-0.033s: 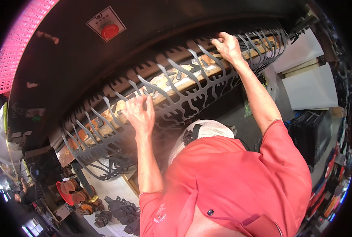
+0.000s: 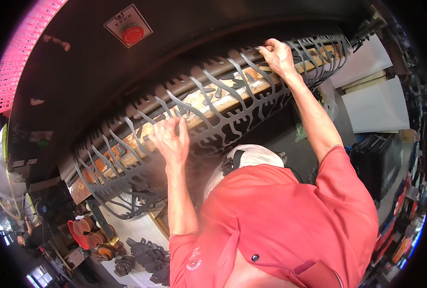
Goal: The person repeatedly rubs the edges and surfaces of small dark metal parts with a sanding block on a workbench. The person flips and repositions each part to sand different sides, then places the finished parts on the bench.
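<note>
A dark grey, flexible sheet full of cut-out gaps (image 2: 230,115) drapes over a pale, worn ledge (image 2: 218,103) below a black machine housing. Its thin strips hang down toward my body. My left hand (image 2: 171,139) has its fingers bent over the strips near the middle of the ledge, closed on the sheet; the fingertips are partly hidden. Farther right, my right hand (image 2: 278,58) pinches the sheet's far side with thumb and forefinger. Small dark offcuts (image 2: 207,99) lie on the ledge beneath the strips.
A red push button (image 2: 133,34) sits on the black housing. White sheets (image 2: 375,105) lie at right, above a stack of black pieces (image 2: 377,161). At lower left are dark cut pieces (image 2: 148,257), a red bowl (image 2: 77,234) and a fan (image 2: 48,216). A pink basket (image 2: 19,57) stands upper left.
</note>
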Demonstrator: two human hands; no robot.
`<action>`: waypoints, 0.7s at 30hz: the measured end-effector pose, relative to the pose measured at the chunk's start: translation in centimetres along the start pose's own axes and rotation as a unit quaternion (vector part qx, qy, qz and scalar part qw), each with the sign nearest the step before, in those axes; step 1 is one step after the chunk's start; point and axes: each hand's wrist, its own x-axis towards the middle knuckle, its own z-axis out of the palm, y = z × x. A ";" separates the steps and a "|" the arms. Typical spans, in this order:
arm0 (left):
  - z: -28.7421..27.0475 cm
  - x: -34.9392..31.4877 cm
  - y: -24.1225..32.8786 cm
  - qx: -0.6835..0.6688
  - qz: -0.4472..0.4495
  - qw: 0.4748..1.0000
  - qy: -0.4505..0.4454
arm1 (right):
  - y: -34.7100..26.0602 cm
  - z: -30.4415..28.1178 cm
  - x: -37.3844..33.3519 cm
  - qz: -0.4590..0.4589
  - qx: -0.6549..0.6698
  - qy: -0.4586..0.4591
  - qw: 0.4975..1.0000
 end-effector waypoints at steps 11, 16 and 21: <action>-2.0 2.0 -1.1 -0.035 0.037 0.992 -0.115 | -0.6 1.2 3.4 -0.030 -0.142 -0.014 0.989; -3.0 3.1 -2.7 -0.088 0.066 0.974 -0.198 | -3.3 0.0 4.8 -0.005 -0.261 -0.143 0.955; -4.3 4.7 -4.0 -0.147 0.059 0.944 -0.290 | -10.3 0.0 3.2 -0.080 -0.207 -0.045 0.974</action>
